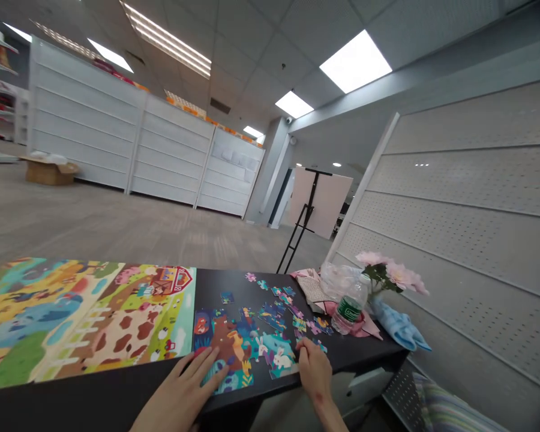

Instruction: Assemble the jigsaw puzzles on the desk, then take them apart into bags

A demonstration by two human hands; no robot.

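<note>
**Hands working over a jigsaw puzzle**

The left hand [180, 387] is lying spread on the partly assembled jigsaw puzzle [238, 351] on the black worktop [213, 282], while the right hand [315, 375] is curling its fingertips [302, 355] at the puzzle's edge, any pinch unclear, near loose pieces [274, 303].

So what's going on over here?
A person is at a black table with both bare hands on a partly joined jigsaw puzzle. The left hand lies flat on its near edge, and the right hand rests at its right side, though it's hard to tell whether it holds a piece. Loose pieces lie scattered beyond, and a large colourful farm picture lies to the left. A water bottle and pink flowers sit at the table's far right.
</note>
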